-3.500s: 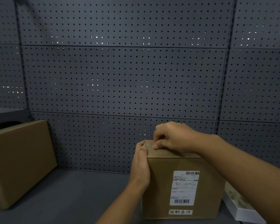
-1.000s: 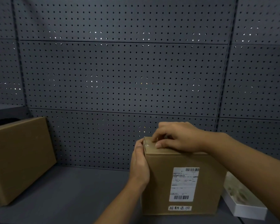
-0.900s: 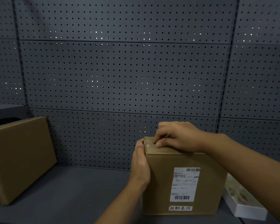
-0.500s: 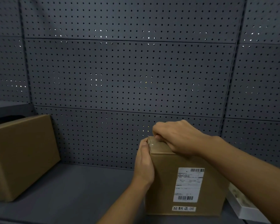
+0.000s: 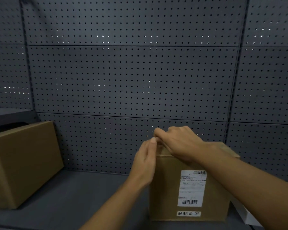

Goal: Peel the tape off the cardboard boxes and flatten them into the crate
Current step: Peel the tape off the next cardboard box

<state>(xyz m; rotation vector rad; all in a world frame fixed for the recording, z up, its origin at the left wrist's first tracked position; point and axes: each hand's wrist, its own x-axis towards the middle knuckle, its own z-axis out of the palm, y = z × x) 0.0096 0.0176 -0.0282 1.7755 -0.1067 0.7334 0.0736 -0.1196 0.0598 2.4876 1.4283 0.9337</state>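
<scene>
The small cardboard box (image 5: 170, 188) stands upright near the right end of the grey shelf (image 5: 76, 196), close to its front edge; plain brown board, matte, with a white printed shipping label (image 5: 192, 188) and a narrow white sticker (image 5: 188, 213) on its near face; the left hand (image 5: 145, 163) lies flat-fingered, its grip released, against the box's upper left edge; the right hand (image 5: 176, 143) curls over the top left corner, fingertips pinched together, though what they pinch cannot be told; a larger plain cardboard box (image 5: 23, 163) sits at the shelf's left end; a white flat object (image 5: 246, 216) lies just right of the small box; dark perforated metal panel (image 5: 131, 80) rises behind.
</scene>
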